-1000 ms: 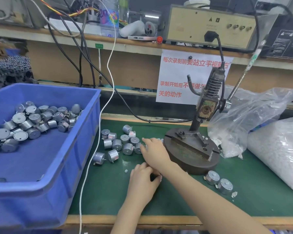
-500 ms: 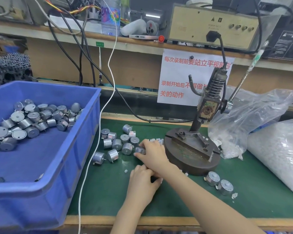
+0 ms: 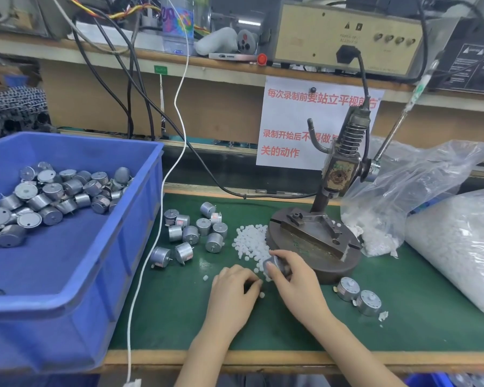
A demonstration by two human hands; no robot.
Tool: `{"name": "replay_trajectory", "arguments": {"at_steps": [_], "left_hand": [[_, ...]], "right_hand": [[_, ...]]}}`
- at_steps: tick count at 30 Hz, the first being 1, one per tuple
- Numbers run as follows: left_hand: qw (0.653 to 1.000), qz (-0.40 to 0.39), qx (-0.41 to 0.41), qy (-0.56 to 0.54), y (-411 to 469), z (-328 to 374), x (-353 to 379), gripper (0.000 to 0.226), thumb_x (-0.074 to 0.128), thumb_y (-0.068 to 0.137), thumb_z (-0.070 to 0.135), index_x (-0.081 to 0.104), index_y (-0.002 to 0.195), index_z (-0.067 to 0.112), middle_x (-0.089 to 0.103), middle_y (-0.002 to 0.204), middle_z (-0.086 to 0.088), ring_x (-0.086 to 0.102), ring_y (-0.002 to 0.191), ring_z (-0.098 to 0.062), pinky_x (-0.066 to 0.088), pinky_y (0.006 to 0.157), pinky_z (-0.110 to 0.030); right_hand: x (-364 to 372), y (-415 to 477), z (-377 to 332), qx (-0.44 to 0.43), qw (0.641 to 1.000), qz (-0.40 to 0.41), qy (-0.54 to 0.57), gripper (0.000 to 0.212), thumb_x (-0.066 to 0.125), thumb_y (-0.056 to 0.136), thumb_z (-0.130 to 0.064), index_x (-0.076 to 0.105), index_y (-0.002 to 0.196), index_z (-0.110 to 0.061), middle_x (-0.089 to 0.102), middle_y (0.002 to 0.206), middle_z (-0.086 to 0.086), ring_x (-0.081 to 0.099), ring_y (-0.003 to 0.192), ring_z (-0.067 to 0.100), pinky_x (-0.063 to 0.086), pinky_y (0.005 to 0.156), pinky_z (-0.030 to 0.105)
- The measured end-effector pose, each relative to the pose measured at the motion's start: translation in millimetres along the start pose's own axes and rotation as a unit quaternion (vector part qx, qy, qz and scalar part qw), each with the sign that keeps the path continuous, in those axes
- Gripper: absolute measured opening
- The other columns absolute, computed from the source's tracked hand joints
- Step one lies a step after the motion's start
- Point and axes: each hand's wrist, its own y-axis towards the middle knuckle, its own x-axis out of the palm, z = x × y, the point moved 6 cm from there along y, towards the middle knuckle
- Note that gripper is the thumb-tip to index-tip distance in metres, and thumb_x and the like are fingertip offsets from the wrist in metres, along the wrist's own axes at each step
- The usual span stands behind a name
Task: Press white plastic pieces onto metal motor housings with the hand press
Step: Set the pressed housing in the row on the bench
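The right hand (image 3: pixel 299 283) is wrapping its thumb and fingers around a silver cylindrical metal motor housing (image 3: pixel 274 266), holding it tipped on its side just over the green mat. Immediately left of that grip, the left hand (image 3: pixel 229 294) is curling its fingers down at the near edge of a heap of small white plastic pieces (image 3: pixel 250 243). Whether it is pinching one is hidden under the fingertips, so I cannot tell.

The heap is spreading out just beyond the held housing and reaching the round base of the dark iron hand press (image 3: pixel 340 174), which is standing beyond and to the right of the grip. The press's slotted steel fixture block (image 3: pixel 310 236) is lying close by on that base. Its long metal lever (image 3: pixel 397 127) is slanting up well beyond, with neither hand on it.

A cluster of loose housings (image 3: pixel 192 234) is lying beyond the left hand. Two more housings (image 3: pixel 358 294) are resting just right of the right wrist. A blue plastic crate (image 3: pixel 76 275) far to the left is holding many others.

Judging from this, the person is doing the pairing step, bringing a white piece to the housing before any pressing. The next move is calling for the piece to be seated on the housing's end. The pair then needs carrying up and to the right onto the fixture and setting square under the ram. One hand must then come free for the lever.
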Motion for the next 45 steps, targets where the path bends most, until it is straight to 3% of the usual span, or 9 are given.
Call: {"name": "replay_trajectory", "arguments": {"at_steps": [5,12,18,22,29,34,39,45], "left_hand": [[0.999,0.022,-0.01,-0.027,0.7,-2.2,-1.2,0.014,0.051,0.092,0.022,0.064,0.088,0.017,0.055,0.087,0.01,0.042,0.087,-0.01,0.034,0.085,-0.025],[0.999,0.025,-0.018,-0.034,1.2,-3.0,-1.9,0.016,0.049,0.093,0.021,0.064,0.089,0.017,0.055,0.088,0.011,0.043,0.088,-0.01,0.035,0.086,-0.026],[0.999,0.026,-0.021,-0.032,1.0,-2.9,-2.2,0.016,0.049,0.093,0.021,0.064,0.089,0.016,0.055,0.087,0.01,0.045,0.09,-0.012,0.035,0.085,-0.026],[0.999,0.031,-0.018,-0.034,0.9,-2.2,-2.8,0.015,0.05,0.093,0.02,0.063,0.087,0.016,0.05,0.082,0.012,0.042,0.085,-0.01,0.034,0.081,-0.025],[0.999,0.034,-0.013,-0.023,2.1,-0.6,-4.9,0.016,0.051,0.093,0.019,0.065,0.09,0.012,0.048,0.079,0.009,0.041,0.082,-0.013,0.034,0.078,-0.027],[0.999,0.032,-0.018,-0.017,0.2,0.4,-6.2,0.015,0.053,0.092,0.018,0.066,0.088,0.011,0.05,0.078,0.008,0.042,0.082,-0.014,0.032,0.073,-0.025],[0.998,0.033,-0.026,-0.04,0.0,1.3,-7.4,0.013,0.056,0.09,0.012,0.066,0.082,0.01,0.048,0.071,0.014,0.044,0.079,-0.016,0.026,0.066,-0.022],[0.997,0.018,-0.044,-0.053,-0.7,-1.0,-6.3,0.015,0.053,0.09,0.007,0.066,0.083,0.005,0.06,0.081,-0.005,0.051,0.082,-0.019,0.029,0.064,-0.022]], "right_hand": [[5.2,-18.8,3.6,-0.037,0.998,-0.05,0.002,0.034,0.053,0.094,-0.016,0.054,0.128,-0.014,0.053,0.096,-0.015,0.047,0.087,-0.009,0.033,0.081,0.009],[15.7,-20.9,0.6,-0.059,0.99,-0.125,-0.032,0.041,0.039,0.1,-0.02,0.037,0.14,-0.018,0.048,0.105,-0.005,0.045,0.1,0.007,0.026,0.085,0.001],[18.5,-20.9,-0.8,-0.084,0.986,-0.132,-0.051,0.043,0.039,0.1,-0.019,0.034,0.142,-0.017,0.046,0.1,-0.006,0.045,0.1,0.012,0.027,0.086,0.008],[22.2,-24.5,-3.7,-0.122,0.98,-0.124,-0.097,0.046,0.039,0.1,-0.023,0.027,0.145,-0.019,0.045,0.112,0.0,0.047,0.102,0.016,0.037,0.09,0.022],[28.5,-25.2,-11.9,-0.176,0.962,-0.137,-0.158,0.049,0.038,0.1,-0.025,0.025,0.146,-0.016,0.047,0.121,0.008,0.044,0.106,0.018,0.028,0.086,0.015],[27.4,-25.8,-13.6,-0.157,0.968,-0.136,-0.142,0.048,0.038,0.1,-0.023,0.026,0.145,-0.012,0.048,0.119,0.011,0.046,0.106,0.022,0.034,0.092,0.023],[27.6,-27.5,-13.8,-0.146,0.967,-0.14,-0.157,0.049,0.033,0.101,-0.026,0.022,0.147,-0.012,0.044,0.123,0.01,0.046,0.107,0.021,0.033,0.092,0.023],[36.9,-27.1,-8.5,-0.114,0.962,-0.162,-0.189,0.05,0.03,0.102,-0.03,0.019,0.148,-0.016,0.04,0.124,0.011,0.043,0.109,0.025,0.036,0.085,0.032]]}}
